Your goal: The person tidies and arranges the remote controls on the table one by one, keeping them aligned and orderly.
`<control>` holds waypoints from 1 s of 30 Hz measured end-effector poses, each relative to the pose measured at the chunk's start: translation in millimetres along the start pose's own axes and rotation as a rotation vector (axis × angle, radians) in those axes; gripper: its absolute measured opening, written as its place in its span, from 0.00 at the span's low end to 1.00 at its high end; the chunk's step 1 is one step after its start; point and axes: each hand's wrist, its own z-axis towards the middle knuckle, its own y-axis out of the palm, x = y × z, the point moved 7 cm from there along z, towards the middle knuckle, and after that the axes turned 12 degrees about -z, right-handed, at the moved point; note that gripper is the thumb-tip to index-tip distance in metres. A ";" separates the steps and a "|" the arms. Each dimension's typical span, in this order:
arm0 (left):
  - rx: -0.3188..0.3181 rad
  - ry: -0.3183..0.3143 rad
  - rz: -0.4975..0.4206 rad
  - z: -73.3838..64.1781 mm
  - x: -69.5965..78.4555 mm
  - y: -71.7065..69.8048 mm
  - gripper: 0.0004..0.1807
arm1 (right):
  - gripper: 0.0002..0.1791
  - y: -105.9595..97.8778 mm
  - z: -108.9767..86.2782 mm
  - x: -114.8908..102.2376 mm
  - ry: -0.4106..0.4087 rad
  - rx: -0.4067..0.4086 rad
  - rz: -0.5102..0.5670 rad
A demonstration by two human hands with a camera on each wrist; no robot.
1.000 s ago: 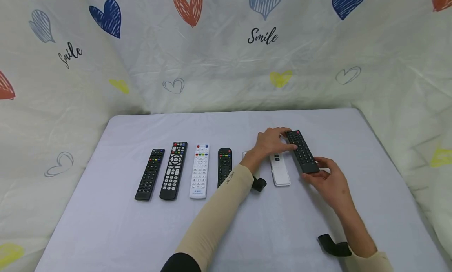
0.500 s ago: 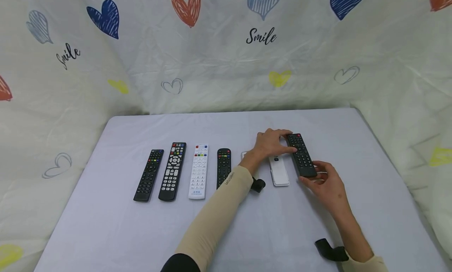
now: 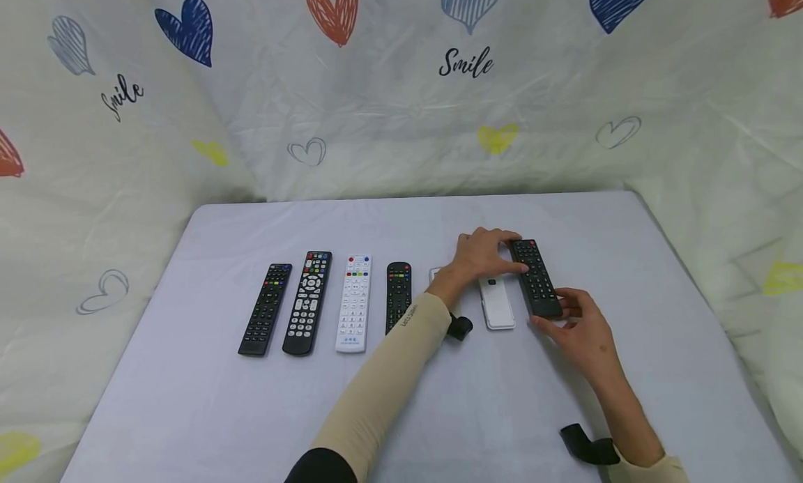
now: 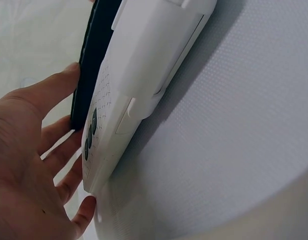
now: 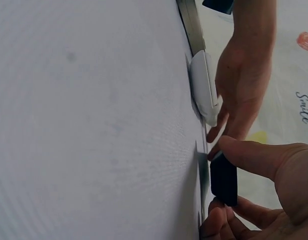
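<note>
A black remote control (image 3: 538,281) is held between both hands at the right end of a row of remotes. My left hand (image 3: 486,253) pinches its far end, thumb on the near-left side. The near end sits between the thumb and fingers of my right hand (image 3: 578,324). In the right wrist view that blunt end (image 5: 224,181) shows close above the tabletop. A white remote (image 3: 498,305) lies just left of it, its upper part hidden under my left hand. In the left wrist view the white remote (image 4: 139,65) stands in front of the black one (image 4: 89,65).
Leftward lie a black remote (image 3: 399,291), a white remote (image 3: 354,303) and two more black remotes, the longer one (image 3: 307,303) beside the outer one (image 3: 265,310). My left forearm crosses over a pale remote (image 3: 434,274), mostly hidden. A heart-printed cloth (image 3: 389,120) hangs behind the table (image 3: 219,413).
The black remote's far end has come slightly toward me and its near end swung a little left, so it lies straighter. My right hand shifted left and nearer with it; my left hand barely moved.
</note>
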 end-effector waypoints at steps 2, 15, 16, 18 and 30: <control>-0.001 0.001 0.000 0.0 0.0 0.2 0.36 | 0.41 0.3 -0.3 -0.1 0.004 -0.002 -0.004; -0.014 0.013 0.030 -0.6 1.6 1.2 0.36 | 0.43 4.1 -0.3 2.6 0.016 -0.021 -0.026; -0.014 0.014 0.033 -0.7 1.7 1.0 0.36 | 0.43 4.2 -0.2 2.6 0.015 -0.021 -0.024; -0.017 0.015 0.042 -1.0 1.8 0.6 0.36 | 0.42 4.3 -0.1 2.5 0.010 -0.020 -0.025; -0.019 0.012 0.071 -2.2 -0.3 3.1 0.37 | 0.43 7.5 -0.1 2.6 -0.003 -0.039 -0.033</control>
